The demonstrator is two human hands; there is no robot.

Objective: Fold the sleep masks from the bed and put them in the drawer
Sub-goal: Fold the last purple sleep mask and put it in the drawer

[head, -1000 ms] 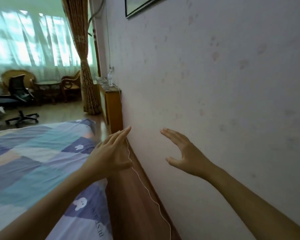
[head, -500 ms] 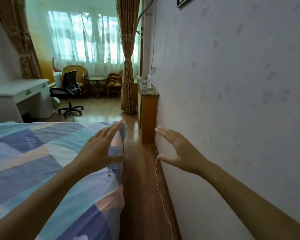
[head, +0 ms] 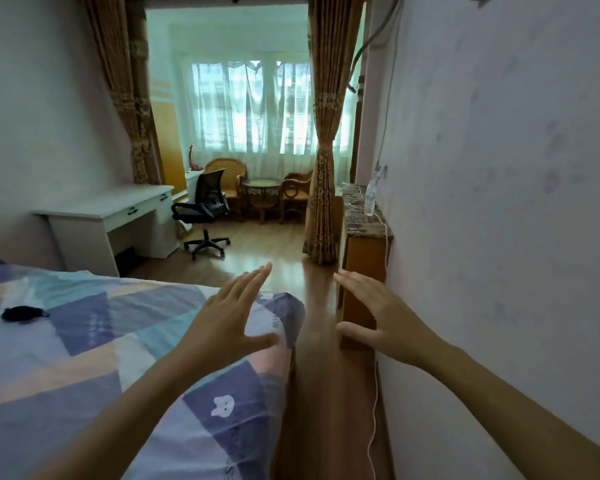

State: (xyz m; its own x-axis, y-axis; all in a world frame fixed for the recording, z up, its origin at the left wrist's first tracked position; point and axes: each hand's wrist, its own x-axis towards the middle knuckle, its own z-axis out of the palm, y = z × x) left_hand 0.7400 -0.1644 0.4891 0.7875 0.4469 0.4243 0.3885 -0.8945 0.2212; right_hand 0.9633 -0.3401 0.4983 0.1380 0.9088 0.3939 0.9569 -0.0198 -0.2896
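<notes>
A black sleep mask (head: 23,313) lies on the bed (head: 94,344), far to the left on the patchwork cover. My left hand (head: 227,320) hovers open over the bed's right corner, fingers spread, holding nothing. Beside the wall, my right hand (head: 381,318) is also open and empty, held above the floor strip. Both hands are well to the right of the mask. A white desk (head: 118,216) with drawers stands beyond the bed on the left.
A narrow wood floor strip (head: 323,393) runs between the bed and the right wall. An orange cabinet (head: 362,258) with a bottle (head: 370,200) stands against that wall; a white cable (head: 374,410) trails down. A black office chair (head: 205,209), wicker chairs and curtains stand further back.
The view has swung left from the wall toward the room, bringing the desk and the black mask into sight. Both hands stay open and raised in front of me.
</notes>
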